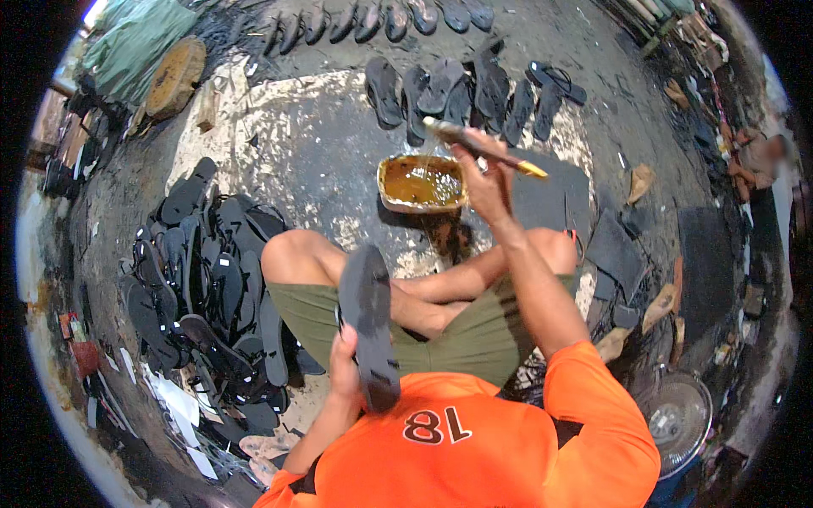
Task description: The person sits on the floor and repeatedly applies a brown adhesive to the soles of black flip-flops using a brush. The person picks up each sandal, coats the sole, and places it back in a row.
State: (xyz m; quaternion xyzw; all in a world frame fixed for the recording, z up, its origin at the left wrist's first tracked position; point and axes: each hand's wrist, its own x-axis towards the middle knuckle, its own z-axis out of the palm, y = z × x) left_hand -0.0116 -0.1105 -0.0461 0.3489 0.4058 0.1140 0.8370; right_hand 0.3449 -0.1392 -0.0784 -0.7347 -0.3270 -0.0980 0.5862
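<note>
My left hand (343,368) grips a dark grey flip-flop (368,313) by its side, holding it upright in front of my chest with the flat underside showing. In my right hand (489,186) is a brush (461,138) with a yellow-tipped handle, its pale bristle end pointing left. The brush is just above a rectangular tub (423,207) of amber, glue-like liquid. A thin strand seems to hang from the bristles toward the liquid. The tub sits on a stained dark board (305,152) beyond my crossed legs.
At my left lies a heap of dark flip-flops (273,343). Several soles and flip-flops (384,91) stand beyond the tub, with another row (367,21) farther back. A round fan (673,415) is at lower right. Another person (754,165) sits at the far right.
</note>
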